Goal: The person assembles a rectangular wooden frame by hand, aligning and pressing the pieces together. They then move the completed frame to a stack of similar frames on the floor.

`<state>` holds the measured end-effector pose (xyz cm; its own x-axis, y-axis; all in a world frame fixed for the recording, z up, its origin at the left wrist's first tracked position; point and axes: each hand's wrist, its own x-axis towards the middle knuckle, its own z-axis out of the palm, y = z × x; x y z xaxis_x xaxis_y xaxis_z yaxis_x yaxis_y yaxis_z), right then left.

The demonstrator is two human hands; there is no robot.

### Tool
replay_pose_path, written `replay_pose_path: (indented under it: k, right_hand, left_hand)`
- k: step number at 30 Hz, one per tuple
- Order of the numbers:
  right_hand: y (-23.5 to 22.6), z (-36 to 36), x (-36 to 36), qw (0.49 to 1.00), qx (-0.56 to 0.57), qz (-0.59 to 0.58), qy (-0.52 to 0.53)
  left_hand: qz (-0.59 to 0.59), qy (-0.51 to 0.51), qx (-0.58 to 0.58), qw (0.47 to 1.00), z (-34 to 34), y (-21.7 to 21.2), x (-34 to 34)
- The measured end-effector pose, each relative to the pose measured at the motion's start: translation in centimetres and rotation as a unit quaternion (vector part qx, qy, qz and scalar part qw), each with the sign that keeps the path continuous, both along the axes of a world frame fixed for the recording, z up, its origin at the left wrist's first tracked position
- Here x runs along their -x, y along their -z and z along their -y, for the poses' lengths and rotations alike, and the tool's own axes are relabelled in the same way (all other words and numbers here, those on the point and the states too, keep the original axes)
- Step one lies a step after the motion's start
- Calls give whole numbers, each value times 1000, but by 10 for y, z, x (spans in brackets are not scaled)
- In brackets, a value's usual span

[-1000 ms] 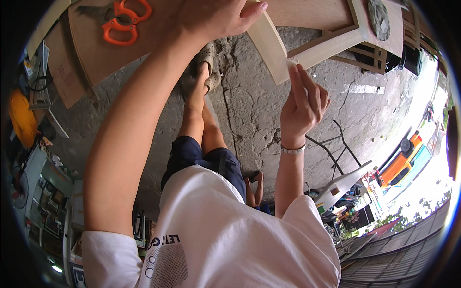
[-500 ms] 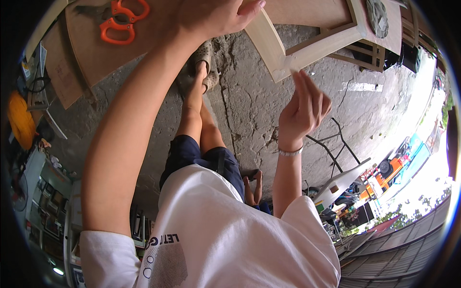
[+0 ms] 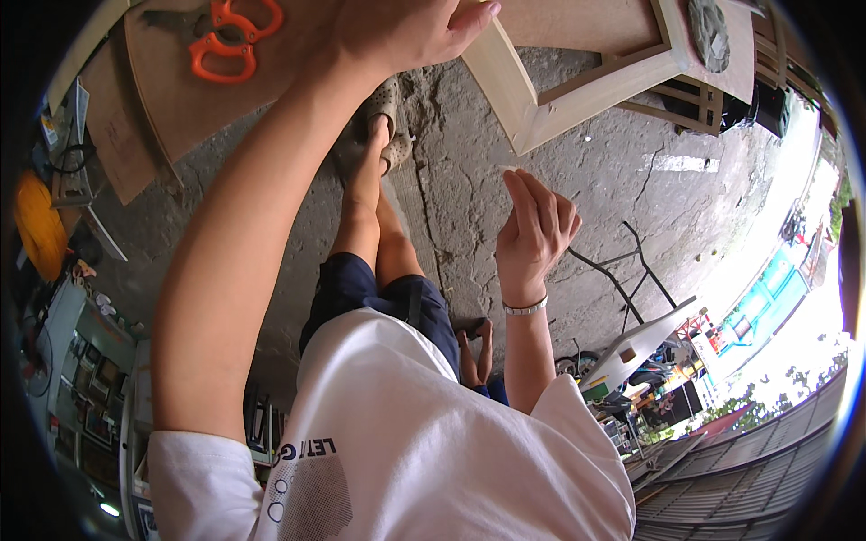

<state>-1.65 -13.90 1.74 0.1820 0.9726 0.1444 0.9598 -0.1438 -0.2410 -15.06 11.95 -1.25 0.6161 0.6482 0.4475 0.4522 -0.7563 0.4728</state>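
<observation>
A light wooden frame (image 3: 573, 113) lies at the top, with one mitred corner jutting over the table's edge toward me. My left hand (image 3: 401, 36) is beside its left rail, thumb stretched along the wood. The upper edge of the picture cuts off the other fingers, so their grip is hidden. Below the jutting corner, apart from the wood, my right hand (image 3: 537, 225) is closed in a pinch. A small whitish, see-through scrap (image 3: 508, 169) shows at its fingertips; its kind is unclear.
Orange-handled scissors (image 3: 224, 59) lie on the brown board tabletop (image 3: 171, 99) at the left. A greyish translucent roll (image 3: 710, 36) rests right of the frame. Slatted wood stands under the table. Another person's legs (image 3: 485, 352) and a dark metal stand (image 3: 631, 261) are behind me.
My right hand has moved off the frame's corner, down and to the left, and the whitish scrap now shows at its fingertips. The left hand and frame have barely shifted.
</observation>
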Motion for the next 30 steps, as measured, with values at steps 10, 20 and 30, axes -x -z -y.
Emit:
replay_pose_path:
  k: [10, 20, 30]
  right_hand:
    - [1, -65, -15, 996, -81, 31, -9]
    - [-14, -18, 5, 1000, -4, 13, 10]
    - [-1, -64, -26, 995, -79, 43, 38]
  left_hand:
    - [10, 0, -16, 1000, 0, 2, -1]
    - [13, 4, -8, 1000, 1, 1, 0]
    - [20, 9, -16, 1000, 0, 0, -1]
